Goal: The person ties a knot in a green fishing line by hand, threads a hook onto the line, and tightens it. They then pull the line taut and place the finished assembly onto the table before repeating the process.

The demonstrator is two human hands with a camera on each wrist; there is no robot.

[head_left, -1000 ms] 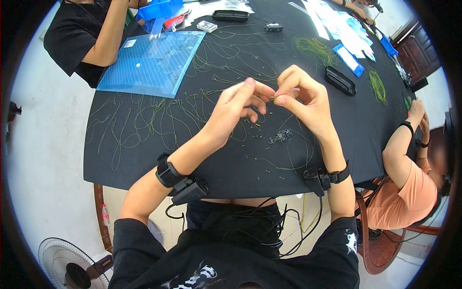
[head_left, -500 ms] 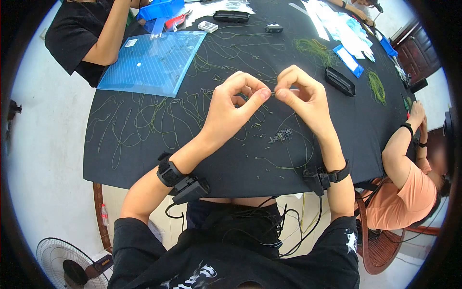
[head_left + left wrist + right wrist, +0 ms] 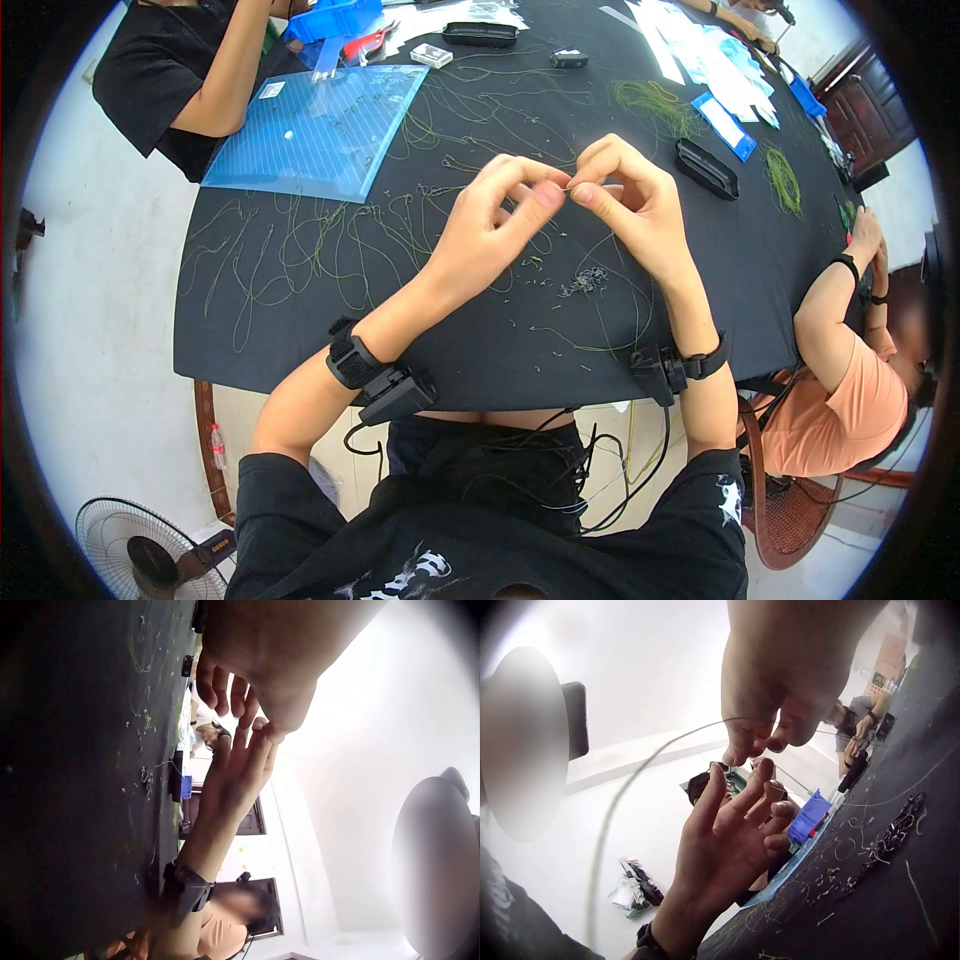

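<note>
Greenish line (image 3: 569,187): pinched by right hand (image 3: 632,208); left hand (image 3: 485,222) beside line, grip unclear, thumb nearer than earlier.

On the table (image 3: 740,270), a folder (image 3: 325,135) lies behind and left of a small pile (image 3: 583,282).

The head camera looks forward and down from over the near edge of the worktop (image 3: 420,345), taking in both arms. Turned sideways, the left wrist camera (image 3: 398,395) looks from close behind the left hand (image 3: 488,225) toward the right; the right wrist camera (image 3: 655,375) looks past the right hand (image 3: 645,215) leftward. All three share both hands (and some worktop).
</note>
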